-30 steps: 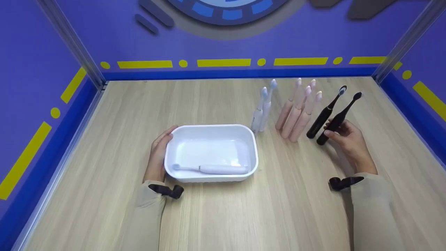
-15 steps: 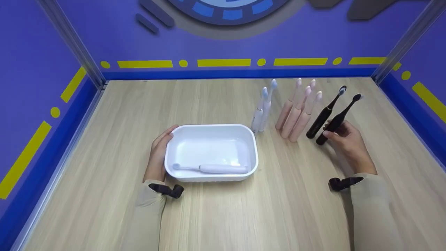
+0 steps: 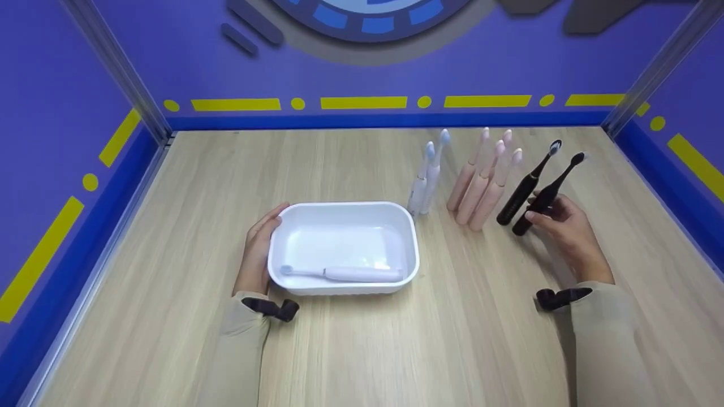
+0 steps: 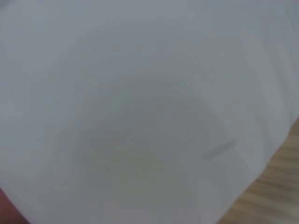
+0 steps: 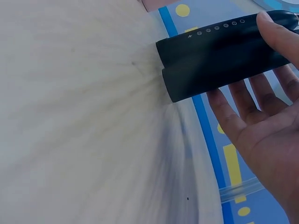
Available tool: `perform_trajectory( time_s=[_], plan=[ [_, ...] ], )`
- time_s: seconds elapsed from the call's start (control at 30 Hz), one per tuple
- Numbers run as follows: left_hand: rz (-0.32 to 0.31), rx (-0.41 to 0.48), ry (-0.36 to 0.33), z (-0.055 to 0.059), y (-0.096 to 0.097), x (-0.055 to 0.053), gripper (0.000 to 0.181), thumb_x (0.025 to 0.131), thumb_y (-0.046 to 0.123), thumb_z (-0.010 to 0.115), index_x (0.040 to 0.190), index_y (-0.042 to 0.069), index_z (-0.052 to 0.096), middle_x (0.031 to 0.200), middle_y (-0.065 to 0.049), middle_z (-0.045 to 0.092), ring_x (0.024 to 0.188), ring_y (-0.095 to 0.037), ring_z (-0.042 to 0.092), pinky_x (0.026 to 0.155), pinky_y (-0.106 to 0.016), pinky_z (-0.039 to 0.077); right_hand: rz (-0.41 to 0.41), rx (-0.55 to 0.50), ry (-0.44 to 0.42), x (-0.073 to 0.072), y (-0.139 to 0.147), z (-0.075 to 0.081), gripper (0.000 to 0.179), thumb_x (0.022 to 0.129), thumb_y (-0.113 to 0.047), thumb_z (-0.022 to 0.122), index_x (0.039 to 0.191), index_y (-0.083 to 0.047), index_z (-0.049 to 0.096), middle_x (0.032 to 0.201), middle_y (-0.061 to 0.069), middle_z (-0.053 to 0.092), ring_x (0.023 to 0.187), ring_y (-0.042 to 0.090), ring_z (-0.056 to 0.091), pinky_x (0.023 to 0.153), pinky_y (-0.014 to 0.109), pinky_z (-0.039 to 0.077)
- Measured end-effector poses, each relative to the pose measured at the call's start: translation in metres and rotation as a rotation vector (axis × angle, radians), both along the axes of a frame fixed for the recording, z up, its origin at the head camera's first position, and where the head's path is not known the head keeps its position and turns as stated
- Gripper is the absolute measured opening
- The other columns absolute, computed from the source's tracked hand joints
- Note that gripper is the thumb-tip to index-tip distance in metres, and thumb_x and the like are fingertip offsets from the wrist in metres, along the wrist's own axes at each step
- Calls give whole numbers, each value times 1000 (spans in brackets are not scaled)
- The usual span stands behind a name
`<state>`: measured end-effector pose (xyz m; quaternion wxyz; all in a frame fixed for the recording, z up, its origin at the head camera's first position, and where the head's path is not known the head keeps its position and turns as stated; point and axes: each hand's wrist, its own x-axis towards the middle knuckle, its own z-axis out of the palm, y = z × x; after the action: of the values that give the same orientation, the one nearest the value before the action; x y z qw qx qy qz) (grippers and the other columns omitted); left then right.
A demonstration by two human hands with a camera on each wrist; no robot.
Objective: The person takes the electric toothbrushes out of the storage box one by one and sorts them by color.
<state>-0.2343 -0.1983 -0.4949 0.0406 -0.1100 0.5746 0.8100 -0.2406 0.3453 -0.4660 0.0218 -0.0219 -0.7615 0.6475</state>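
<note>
In the head view my left hand [image 3: 257, 249] grips the left end of a white plastic tub [image 3: 339, 290], its thumb at the rim. A white electric toothbrush [image 3: 362, 275] lies along the tub's near side. My right hand [image 3: 572, 237] pinches the handle of a black electric toothbrush [image 3: 544, 202], which stands upright on its base at the far right. Close beside it stands a second black toothbrush [image 3: 517, 202]. The right wrist view has both dark handles [image 5: 224, 56] side by side, thumb [image 5: 278, 35] above and fingers below. Tub wall [image 4: 149, 112] fills most of the left wrist view.
Several pink electric toothbrushes [image 3: 474, 195] stand left of the black ones. Two white ones with bluish heads [image 3: 418, 195] are upright near the tub's far right corner. Purple-blue panels [image 3: 362, 79] border the wooden table [image 3: 430, 350] at the back and sides.
Almost nothing differs. The held black toothbrush's head has tipped very slightly left; the left hand and tub stay in place.
</note>
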Motion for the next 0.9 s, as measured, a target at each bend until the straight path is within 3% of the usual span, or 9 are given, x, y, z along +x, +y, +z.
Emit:
perform_trajectory(
  time_s=[0.23,0.4,0.5,0.67,0.8,0.9],
  plan=[
    [-1,-9,-2,0,-1,0,40,101,18,38,139,13,51,149,-1,44,136,-15,42,114,-28,33,13,-46,75,5,2,5,42,85,-4,70,123,-16,55,114,-9,60,107,6,55,84,9,48],
    [2,2,7,-1,-1,0,40,101,18,39,139,12,52,147,-2,46,134,-16,44,114,-29,34,30,-20,116,9,5,12,49,87,-1,67,131,-15,49,118,-8,56,110,5,53,84,9,48],
    [-5,22,16,-2,0,0,40,101,17,40,139,11,51,146,-3,46,133,-17,45,113,-30,35,35,119,101,12,9,20,57,89,-8,67,140,-14,42,122,-12,52,111,2,51,84,7,47],
    [0,45,16,-1,0,-1,40,101,16,40,138,11,52,146,-4,47,133,-17,45,113,-30,36,24,380,6,20,15,39,68,91,-29,65,149,-18,31,127,-14,49,111,-6,49,83,3,42],
    [0,36,13,0,1,0,40,101,16,39,139,10,50,146,-5,46,133,-18,45,113,-30,36,6,488,-67,26,18,53,68,91,-40,63,148,-19,34,127,-9,52,104,-13,49,80,1,41],
    [3,27,9,0,1,0,40,101,17,39,139,11,51,146,-5,47,133,-18,45,113,-31,35,33,564,-104,30,18,61,70,91,-44,61,147,-11,35,124,-1,54,93,-17,52,75,2,43]
  ],
)
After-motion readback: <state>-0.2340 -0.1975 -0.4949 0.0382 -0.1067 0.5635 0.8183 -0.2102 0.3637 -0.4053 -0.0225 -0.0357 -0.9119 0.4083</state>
